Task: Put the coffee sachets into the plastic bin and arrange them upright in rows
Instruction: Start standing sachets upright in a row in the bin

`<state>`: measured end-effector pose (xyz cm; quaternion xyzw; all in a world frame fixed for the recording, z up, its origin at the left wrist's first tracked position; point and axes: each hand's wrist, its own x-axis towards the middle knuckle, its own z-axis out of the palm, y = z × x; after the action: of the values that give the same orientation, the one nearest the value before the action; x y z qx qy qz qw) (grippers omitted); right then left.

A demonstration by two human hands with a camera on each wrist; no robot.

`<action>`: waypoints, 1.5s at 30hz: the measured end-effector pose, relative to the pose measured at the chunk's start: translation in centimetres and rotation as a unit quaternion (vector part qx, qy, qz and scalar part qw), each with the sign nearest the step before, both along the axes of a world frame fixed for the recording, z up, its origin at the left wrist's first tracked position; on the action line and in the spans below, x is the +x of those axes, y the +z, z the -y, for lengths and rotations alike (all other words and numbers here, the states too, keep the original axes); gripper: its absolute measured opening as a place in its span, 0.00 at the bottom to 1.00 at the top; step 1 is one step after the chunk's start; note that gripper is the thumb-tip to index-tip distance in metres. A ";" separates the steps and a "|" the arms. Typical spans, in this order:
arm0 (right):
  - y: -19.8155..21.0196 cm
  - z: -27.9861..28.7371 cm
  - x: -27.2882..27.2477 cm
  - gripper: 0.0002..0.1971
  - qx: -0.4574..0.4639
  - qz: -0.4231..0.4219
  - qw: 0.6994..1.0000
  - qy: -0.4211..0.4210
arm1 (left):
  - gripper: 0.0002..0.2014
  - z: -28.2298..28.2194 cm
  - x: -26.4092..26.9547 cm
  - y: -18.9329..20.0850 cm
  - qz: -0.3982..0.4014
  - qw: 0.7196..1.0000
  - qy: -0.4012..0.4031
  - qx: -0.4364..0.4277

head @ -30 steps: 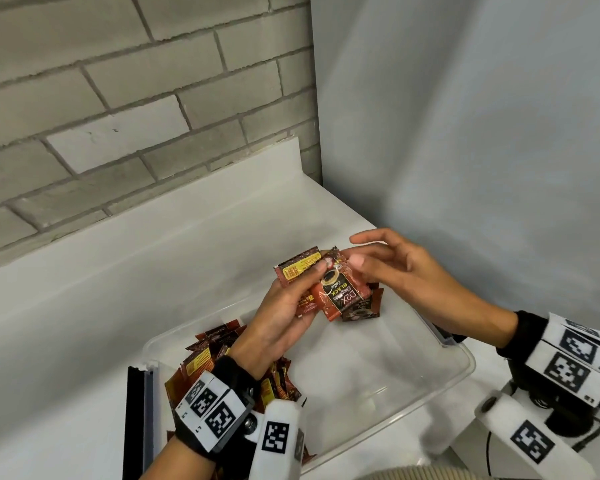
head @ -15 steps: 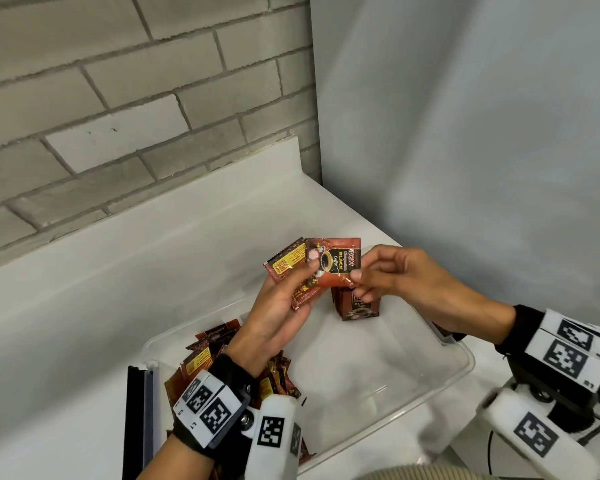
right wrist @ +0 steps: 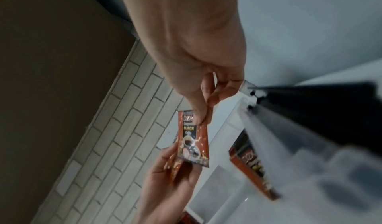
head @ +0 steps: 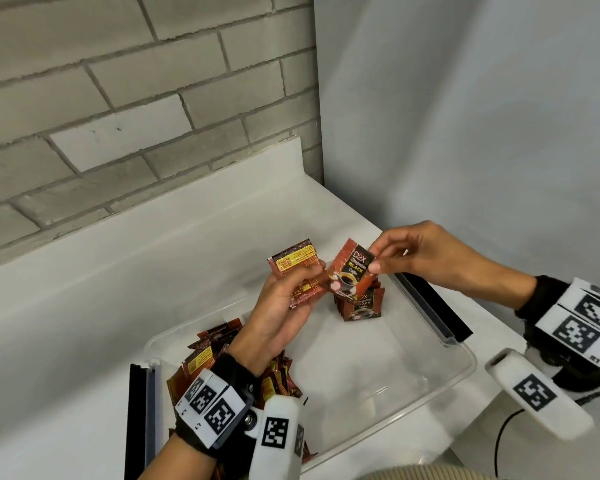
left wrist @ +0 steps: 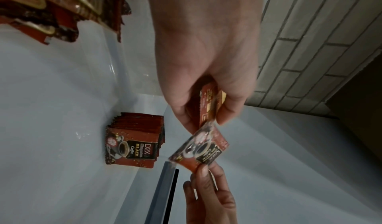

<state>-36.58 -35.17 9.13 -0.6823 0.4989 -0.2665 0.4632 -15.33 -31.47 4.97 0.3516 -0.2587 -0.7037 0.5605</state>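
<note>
Overhead, right hand [head: 426, 254] grip pinching sachet [head: 350, 271] top corner, sachet hanging below

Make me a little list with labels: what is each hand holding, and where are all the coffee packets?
left hand: grips a few sachets
right hand: pinches one sachet by its top corner
upright row: stands in the bin's far corner
loose pile: lies at the bin's near left end
bin: clear plastic, on a white counter
</note>
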 end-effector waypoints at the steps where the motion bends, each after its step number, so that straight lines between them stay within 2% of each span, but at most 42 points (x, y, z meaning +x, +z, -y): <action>1: 0.0 0.1 -0.2 0.05 -0.028 -0.039 0.999 0.010 | 0.12 0.0 0.1 0.0 -0.005 1.000 0.008 0.006; 4: -0.5 0.0 -0.5 0.05 -0.114 -0.143 0.981 0.058 | 0.13 0.1 0.2 0.0 -0.011 1.000 0.014 0.015; 8: -2.1 -0.5 -0.2 0.05 -0.192 -0.262 0.941 0.094 | 0.13 0.0 0.0 0.3 -0.014 1.000 0.012 0.016; 11: -2.9 -0.7 0.2 0.05 -0.242 -0.305 0.913 0.119 | 0.10 0.0 0.0 0.2 -0.011 1.000 0.012 0.019; 15: -3.5 -1.1 0.8 0.08 -0.342 -0.367 0.850 0.162 | 0.10 0.1 0.0 0.1 -0.002 1.000 0.013 0.022; 17: -3.7 -1.0 1.0 0.10 -0.364 -0.384 0.833 0.161 | 0.09 0.1 0.0 0.1 0.006 1.000 0.013 0.023; 19: -3.6 -1.1 1.2 0.11 -0.365 -0.391 0.829 0.163 | 0.09 0.1 0.0 0.1 0.011 1.000 0.012 0.023; 22: -3.5 -1.1 1.2 0.10 -0.350 -0.393 0.835 0.162 | 0.10 0.0 -0.2 0.2 0.013 1.000 0.002 0.017; 27: -3.0 -0.9 1.1 0.02 -0.285 -0.413 0.843 0.192 | 0.12 -0.1 -0.2 -0.1 0.017 1.000 -0.004 0.014; 34: -3.6 0.0 0.6 0.09 -0.219 -0.350 0.894 0.174 | 0.10 -0.1 -0.1 -0.3 0.044 0.999 -0.012 0.007; 37: -2.9 0.3 0.5 0.13 -0.168 -0.265 0.939 0.144 | 0.06 -0.2 -0.1 -0.3 0.055 0.998 -0.018 -0.001; 40: -1.5 -0.1 0.9 0.18 -0.109 -0.124 0.982 0.092 | 0.06 -0.3 -0.3 -0.3 0.069 0.997 -0.027 -0.011; 43: -0.7 -0.8 1.6 0.19 -0.081 -0.017 0.995 0.063 | 0.09 -0.4 -0.5 -0.4 0.079 0.996 -0.047 -0.011; 45: -0.6 -1.1 1.9 0.13 -0.080 0.013 0.994 0.069 | 0.10 -0.6 -0.8 -0.5 0.082 0.995 -0.062 -0.009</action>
<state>-34.64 -34.09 8.56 -0.7465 0.4218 -0.2817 0.4306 -16.14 -30.83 4.47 0.3863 -0.3318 -0.7037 0.4955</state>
